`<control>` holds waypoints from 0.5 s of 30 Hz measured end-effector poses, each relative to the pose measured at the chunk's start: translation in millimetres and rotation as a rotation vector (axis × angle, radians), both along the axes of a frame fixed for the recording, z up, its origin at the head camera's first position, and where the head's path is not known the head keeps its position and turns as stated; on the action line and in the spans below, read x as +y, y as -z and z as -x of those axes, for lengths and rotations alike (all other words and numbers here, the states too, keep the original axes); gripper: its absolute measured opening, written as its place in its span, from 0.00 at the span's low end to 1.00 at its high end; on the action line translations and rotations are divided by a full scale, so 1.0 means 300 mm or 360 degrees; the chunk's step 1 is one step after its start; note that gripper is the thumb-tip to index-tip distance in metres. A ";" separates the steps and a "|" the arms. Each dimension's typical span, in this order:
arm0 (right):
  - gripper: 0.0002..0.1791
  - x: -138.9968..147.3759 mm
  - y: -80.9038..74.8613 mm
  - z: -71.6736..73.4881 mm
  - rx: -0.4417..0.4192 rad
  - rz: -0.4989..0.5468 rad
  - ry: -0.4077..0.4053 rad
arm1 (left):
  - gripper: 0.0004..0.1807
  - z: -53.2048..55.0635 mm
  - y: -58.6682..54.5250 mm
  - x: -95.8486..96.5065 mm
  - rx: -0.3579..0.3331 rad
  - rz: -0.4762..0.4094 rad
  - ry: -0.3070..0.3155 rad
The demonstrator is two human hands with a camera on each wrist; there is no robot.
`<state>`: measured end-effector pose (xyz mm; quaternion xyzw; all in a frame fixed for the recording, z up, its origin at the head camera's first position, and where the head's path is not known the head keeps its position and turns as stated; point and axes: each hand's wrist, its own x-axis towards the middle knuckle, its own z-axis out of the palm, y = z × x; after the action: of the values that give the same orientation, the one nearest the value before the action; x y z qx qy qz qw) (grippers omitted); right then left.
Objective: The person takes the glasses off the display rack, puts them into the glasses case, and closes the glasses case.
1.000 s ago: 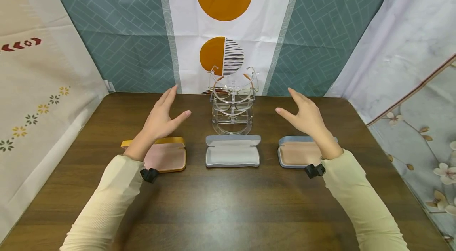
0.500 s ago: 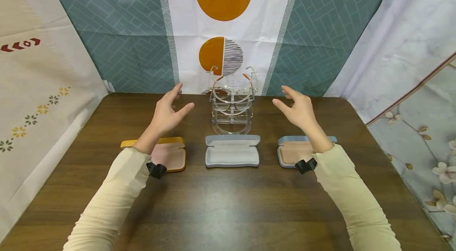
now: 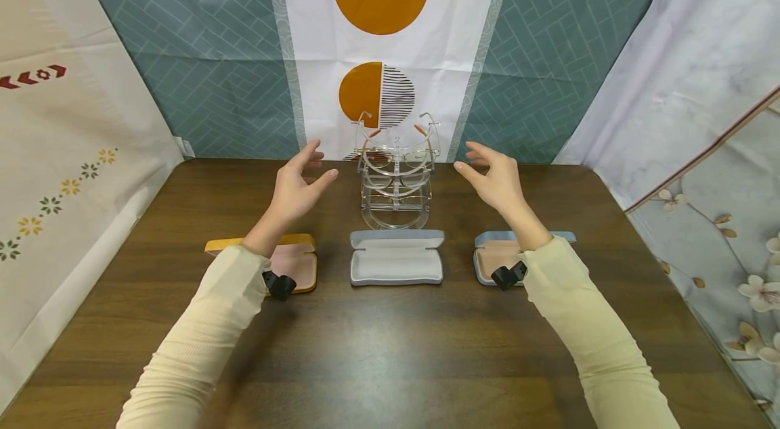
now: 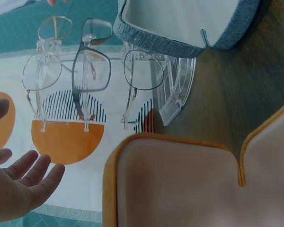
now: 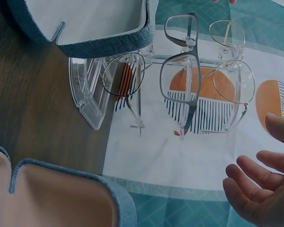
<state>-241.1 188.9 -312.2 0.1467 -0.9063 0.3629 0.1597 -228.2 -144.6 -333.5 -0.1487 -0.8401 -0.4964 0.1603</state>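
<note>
A clear plastic display stand [image 3: 396, 220] at the back of the table bears three pairs of glasses one above another. Thin metal frames sit on top [image 4: 41, 71] and bottom [image 4: 143, 71], with thicker dark-framed glasses [image 4: 91, 71] between them. My left hand [image 3: 295, 189] hovers to the left of the stand, fingers relaxed and thumb apart, holding nothing. On the stand's other side my right hand [image 3: 493, 178] hangs in the air, its fingers loosely bent and free of any object. Both hands are apart from the glasses.
Three opened glasses cases stand in a row before the stand: a yellow one [image 3: 305, 266] under the left forearm, a grey one [image 3: 397, 266] in the middle, a blue one [image 3: 487, 260] partly behind the right wrist. Patterned cloths [image 3: 231, 77] hang round the table [image 3: 378, 361].
Both hands have moved inward toward the stand, the left one rightward and the right one leftward. Their fingers bend a little more than before. The cases and glasses stay put.
</note>
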 end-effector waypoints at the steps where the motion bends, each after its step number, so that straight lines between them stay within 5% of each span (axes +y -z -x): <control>1: 0.27 -0.003 0.000 0.004 -0.0007 0.0009 -0.0001 | 0.33 0.002 -0.001 0.003 0.0001 -0.0015 0.0002; 15: 0.26 -0.043 0.016 0.042 -0.0267 0.0366 0.0015 | 0.27 0.043 -0.006 0.045 -0.0078 -0.0206 0.0019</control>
<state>-253.7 176.1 -316.9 0.0922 -0.8695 0.4746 0.1010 -241.0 -131.0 -331.9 -0.1310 -0.8090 -0.5542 0.1459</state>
